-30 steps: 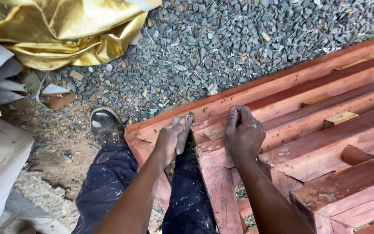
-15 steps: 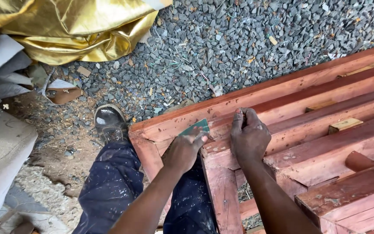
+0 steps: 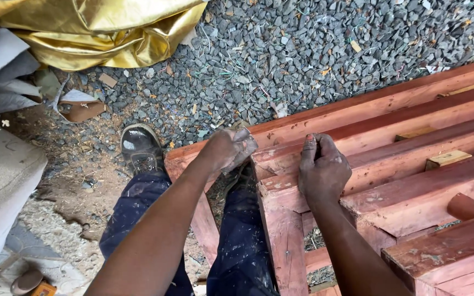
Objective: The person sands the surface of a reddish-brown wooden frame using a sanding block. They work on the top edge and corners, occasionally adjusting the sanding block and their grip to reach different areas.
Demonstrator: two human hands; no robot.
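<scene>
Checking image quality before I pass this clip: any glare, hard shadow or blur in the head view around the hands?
Head view: soft, even daylight with no hard shadows; bright sheen on the gold foil sheet; left hand slightly motion-smeared at the fingers; right hand, reddish wooden frame and gravel sharp; mild wide-angle stretch at the edges.

Reddish-brown wood is seen in the stacked frame [image 3: 390,164], smeared with pale patches. Dark blue trousers [image 3: 242,241] are speckled white. A shiny gold sheet [image 3: 100,27] is laid over grey gravel [image 3: 303,60].
</scene>
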